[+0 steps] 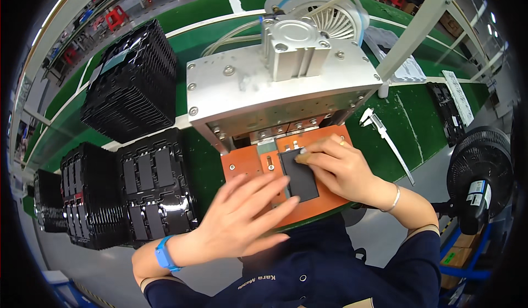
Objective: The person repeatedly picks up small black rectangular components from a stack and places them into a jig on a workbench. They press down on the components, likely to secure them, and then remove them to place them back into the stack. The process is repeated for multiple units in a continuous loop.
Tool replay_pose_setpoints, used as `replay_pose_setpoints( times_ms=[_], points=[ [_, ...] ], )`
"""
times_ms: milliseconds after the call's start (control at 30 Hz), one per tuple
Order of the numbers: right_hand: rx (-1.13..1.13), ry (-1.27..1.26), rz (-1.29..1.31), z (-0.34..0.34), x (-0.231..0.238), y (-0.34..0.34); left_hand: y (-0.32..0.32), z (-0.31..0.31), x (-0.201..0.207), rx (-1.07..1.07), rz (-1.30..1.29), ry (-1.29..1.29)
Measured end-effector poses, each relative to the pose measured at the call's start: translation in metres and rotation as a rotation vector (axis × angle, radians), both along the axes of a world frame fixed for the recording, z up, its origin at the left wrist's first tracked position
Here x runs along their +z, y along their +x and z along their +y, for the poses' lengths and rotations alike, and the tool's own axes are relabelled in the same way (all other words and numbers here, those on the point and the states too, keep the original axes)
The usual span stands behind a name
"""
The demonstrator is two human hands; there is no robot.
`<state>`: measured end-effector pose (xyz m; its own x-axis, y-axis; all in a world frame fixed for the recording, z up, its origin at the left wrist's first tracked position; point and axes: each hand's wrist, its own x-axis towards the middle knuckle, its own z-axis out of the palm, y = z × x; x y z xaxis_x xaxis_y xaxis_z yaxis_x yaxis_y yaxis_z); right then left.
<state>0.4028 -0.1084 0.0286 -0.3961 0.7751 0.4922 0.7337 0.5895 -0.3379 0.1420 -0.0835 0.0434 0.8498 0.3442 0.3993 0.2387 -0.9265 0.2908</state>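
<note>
A flat black rectangular piece (301, 178) lies on the orange base plate (242, 164) of a metal press (242, 96). My right hand (344, 170) is over its far right part, with fingers pinched together near the top edge. Something small and pale shows at those fingertips, too small to name. My left hand (242, 217) hovers over the near left of the plate, its fingers spread and slightly blurred. Its fingertips are close to the black piece's left edge; whether they touch it I cannot tell. Small metal contacts (295, 144) sit just beyond the piece.
Stacks of black trays (132, 85) stand at the left, and nearer trays (157, 181) hold dark flat pieces. A caliper (388, 143) lies on the green mat right of the press. At the far right is a black fan (478, 165); a white reel (335, 19) stands behind.
</note>
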Motion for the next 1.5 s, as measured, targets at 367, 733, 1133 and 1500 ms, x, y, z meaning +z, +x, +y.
replay_pose_setpoints(
  times_ms=[367,733,1133,1500],
  points=[
    [-0.087,0.031,-0.123,0.016,-0.016,-0.013,0.026,0.011,-0.025,-0.111,0.104,-0.177],
    [-0.09,-0.007,-0.182,0.012,-0.008,-0.012,0.025,0.011,-0.025,-0.095,0.092,-0.155],
    [0.047,-0.202,-0.025,-0.03,0.002,0.006,0.02,0.014,-0.021,-0.088,0.145,-0.214],
    [0.083,-0.153,-0.01,-0.01,-0.005,0.007,0.021,0.018,-0.021,-0.032,0.166,-0.22]
  ],
)
